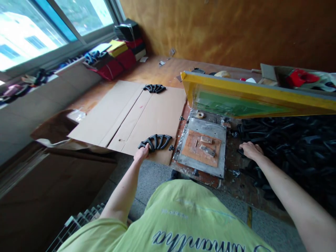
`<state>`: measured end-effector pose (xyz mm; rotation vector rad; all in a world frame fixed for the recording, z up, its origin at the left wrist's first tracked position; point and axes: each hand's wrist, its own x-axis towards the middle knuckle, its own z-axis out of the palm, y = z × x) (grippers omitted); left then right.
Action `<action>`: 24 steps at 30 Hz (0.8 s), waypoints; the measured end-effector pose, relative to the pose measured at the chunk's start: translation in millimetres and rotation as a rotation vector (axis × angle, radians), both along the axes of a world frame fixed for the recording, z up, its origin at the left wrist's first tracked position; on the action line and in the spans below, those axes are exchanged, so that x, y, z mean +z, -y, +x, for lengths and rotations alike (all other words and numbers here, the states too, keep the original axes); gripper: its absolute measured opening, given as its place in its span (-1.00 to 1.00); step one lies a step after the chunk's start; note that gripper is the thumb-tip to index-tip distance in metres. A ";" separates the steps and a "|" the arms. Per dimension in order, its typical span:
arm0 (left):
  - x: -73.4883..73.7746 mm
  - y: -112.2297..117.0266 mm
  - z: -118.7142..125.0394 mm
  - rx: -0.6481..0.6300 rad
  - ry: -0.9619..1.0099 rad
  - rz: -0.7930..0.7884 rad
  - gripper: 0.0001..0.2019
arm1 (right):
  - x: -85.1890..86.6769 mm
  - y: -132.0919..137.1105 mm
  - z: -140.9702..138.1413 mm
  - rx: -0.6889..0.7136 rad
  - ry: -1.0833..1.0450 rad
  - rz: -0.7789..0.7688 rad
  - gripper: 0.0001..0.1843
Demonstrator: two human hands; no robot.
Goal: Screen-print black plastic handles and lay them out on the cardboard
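Observation:
My left hand (142, 152) is at the near edge of a flat cardboard sheet, its fingers closed on the left end of a row of black curved plastic pieces (158, 141). The pieces lie side by side in a fan. A second fan of similar black pieces (154, 88) rests at the sheet's far side. On the right, my right hand (251, 150) is closed on a dark curved piece (240, 151) at the left edge of a big heap of black pieces (294, 150). Its fingertips are partly hidden.
Between my hands sits a metal plate (222, 140) with an orange-brown sheet and two small blocks on it. A yellow-edged screen frame (252, 91) is tilted up behind it. The cardboard sheet (131, 115) covers the left table. Boxes (126, 52) stand by the window.

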<state>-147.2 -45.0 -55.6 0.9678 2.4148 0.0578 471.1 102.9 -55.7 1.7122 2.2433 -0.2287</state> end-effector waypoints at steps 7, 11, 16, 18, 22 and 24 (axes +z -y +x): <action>7.7 29.6 60.4 -0.080 -0.303 0.302 -0.43 | 14.0 20.9 -11.5 -0.038 -0.190 0.317 -0.62; -1.6 22.3 98.3 -0.221 -0.333 0.371 -0.42 | 27.5 35.5 -52.1 -0.075 -0.431 0.453 -0.68; -19.2 -1.9 109.0 -0.103 -0.333 0.291 -0.33 | 37.5 58.7 -131.7 0.128 -0.638 0.393 -0.64; -23.3 -7.1 107.5 -0.079 -0.322 0.289 -0.32 | 35.8 66.7 -160.1 0.221 -0.652 0.343 -0.61; -24.3 -10.1 98.2 -0.076 -0.310 0.292 -0.35 | 30.0 73.3 -192.7 0.278 -0.622 0.354 -0.57; -23.6 -13.8 87.0 -0.098 -0.311 0.280 -0.39 | 30.0 72.3 -199.1 0.288 -0.609 0.394 -0.57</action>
